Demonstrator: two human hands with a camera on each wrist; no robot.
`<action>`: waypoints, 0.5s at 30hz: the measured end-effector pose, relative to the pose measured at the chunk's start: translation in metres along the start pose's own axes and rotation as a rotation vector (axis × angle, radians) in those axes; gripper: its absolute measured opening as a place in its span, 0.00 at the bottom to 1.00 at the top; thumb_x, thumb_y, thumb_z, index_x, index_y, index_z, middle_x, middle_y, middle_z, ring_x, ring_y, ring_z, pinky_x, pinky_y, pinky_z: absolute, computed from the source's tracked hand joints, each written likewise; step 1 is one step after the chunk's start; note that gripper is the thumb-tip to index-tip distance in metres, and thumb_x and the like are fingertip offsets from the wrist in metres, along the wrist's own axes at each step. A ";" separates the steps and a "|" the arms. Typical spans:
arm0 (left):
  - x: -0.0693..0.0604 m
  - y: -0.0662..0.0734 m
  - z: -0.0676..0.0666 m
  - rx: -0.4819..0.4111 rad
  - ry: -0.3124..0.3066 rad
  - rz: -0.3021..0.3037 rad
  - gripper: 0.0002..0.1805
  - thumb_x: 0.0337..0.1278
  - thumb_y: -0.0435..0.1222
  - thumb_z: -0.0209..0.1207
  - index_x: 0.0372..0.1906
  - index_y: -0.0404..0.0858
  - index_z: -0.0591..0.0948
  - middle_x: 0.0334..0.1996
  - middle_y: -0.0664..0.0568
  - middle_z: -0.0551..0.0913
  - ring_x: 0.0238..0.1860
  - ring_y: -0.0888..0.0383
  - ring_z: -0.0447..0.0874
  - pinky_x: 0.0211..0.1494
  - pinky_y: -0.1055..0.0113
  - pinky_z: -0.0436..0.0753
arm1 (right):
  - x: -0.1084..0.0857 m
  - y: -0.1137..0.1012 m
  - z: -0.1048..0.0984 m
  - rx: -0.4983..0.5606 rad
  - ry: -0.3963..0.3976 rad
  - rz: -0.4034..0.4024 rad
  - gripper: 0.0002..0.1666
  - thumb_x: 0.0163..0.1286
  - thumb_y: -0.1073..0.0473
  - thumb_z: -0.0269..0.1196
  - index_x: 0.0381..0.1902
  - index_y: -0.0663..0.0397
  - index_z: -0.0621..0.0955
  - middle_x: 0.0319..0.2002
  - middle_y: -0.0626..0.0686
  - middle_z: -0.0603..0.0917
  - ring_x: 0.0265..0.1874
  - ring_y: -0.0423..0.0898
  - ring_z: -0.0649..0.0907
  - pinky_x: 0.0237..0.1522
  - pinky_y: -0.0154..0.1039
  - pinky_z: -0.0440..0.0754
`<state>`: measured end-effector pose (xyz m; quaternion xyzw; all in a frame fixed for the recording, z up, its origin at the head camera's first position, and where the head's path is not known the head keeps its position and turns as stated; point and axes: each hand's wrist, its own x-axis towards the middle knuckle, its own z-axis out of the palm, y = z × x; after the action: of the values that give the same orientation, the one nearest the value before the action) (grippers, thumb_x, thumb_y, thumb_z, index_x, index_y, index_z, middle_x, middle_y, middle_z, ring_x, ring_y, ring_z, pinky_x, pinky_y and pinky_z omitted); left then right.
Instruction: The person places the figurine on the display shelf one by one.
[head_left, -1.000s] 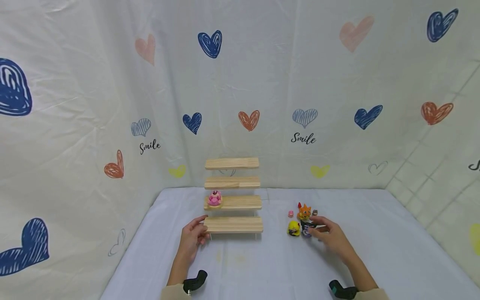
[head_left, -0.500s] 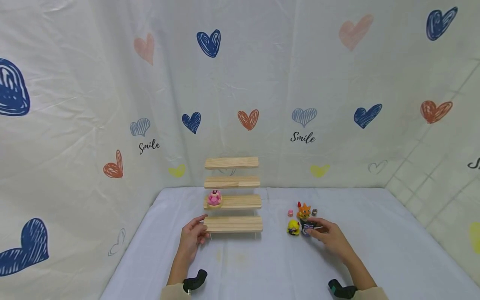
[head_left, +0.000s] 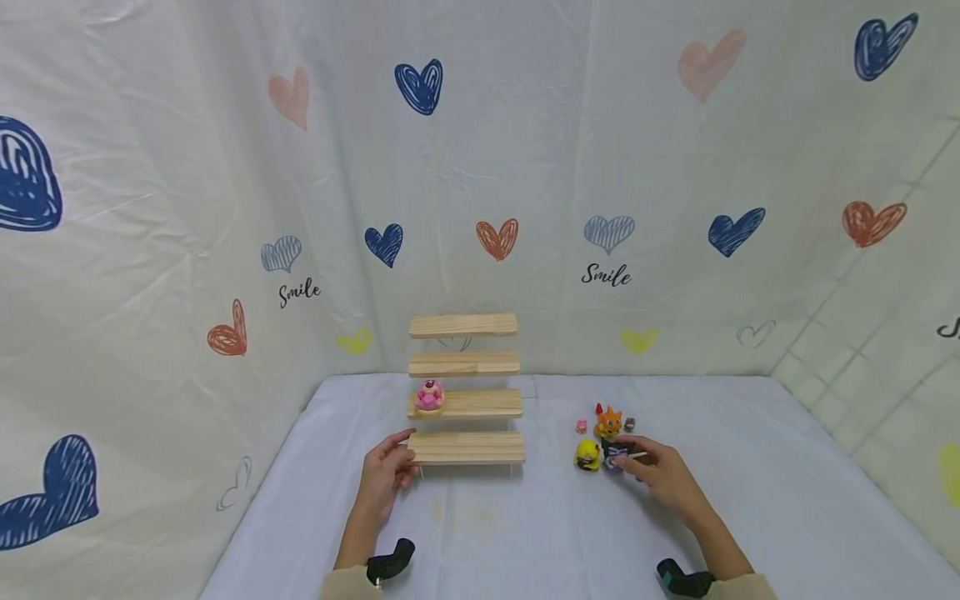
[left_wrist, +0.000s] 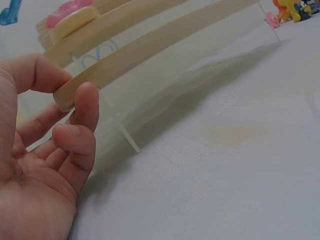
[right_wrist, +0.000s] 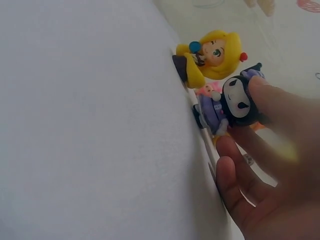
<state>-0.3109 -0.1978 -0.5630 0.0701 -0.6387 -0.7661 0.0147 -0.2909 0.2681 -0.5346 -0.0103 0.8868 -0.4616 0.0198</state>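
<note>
A tiered wooden display stand with clear supports stands left of centre on the table. My left hand pinches the left end of its lowest board between thumb and fingers. A pink figurine sits at the left end of the second board from the bottom. My right hand grips the head of a black and purple figurine between thumb and fingers. Just left of it is a yellow-haired figurine. An orange figurine stands behind, partly hidden in the right wrist view.
Near the orange figurine lie a tiny pink figurine and a tiny grey-brown one. A white cloth covers the table. Behind it hangs a curtain printed with hearts.
The black and purple figurine has shifted slightly in my right hand's fingers and shows more of its front. My left hand keeps its place on the stand.
</note>
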 end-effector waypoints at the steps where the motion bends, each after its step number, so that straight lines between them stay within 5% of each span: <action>1: 0.000 0.000 0.000 -0.004 0.001 0.000 0.26 0.62 0.29 0.56 0.66 0.34 0.76 0.32 0.51 0.82 0.22 0.61 0.78 0.21 0.74 0.72 | 0.000 0.000 0.000 0.005 0.000 0.001 0.29 0.72 0.49 0.66 0.68 0.50 0.78 0.60 0.63 0.82 0.49 0.50 0.84 0.40 0.38 0.82; 15: -0.004 0.004 0.002 0.004 0.005 -0.009 0.26 0.62 0.29 0.56 0.67 0.35 0.76 0.32 0.51 0.81 0.23 0.61 0.78 0.21 0.74 0.71 | -0.001 -0.006 -0.006 0.023 0.024 -0.049 0.30 0.73 0.50 0.64 0.69 0.52 0.75 0.57 0.62 0.83 0.47 0.49 0.83 0.39 0.38 0.85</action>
<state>-0.3070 -0.1958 -0.5586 0.0751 -0.6397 -0.7648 0.0128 -0.2906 0.2691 -0.5262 -0.0265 0.8810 -0.4723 -0.0020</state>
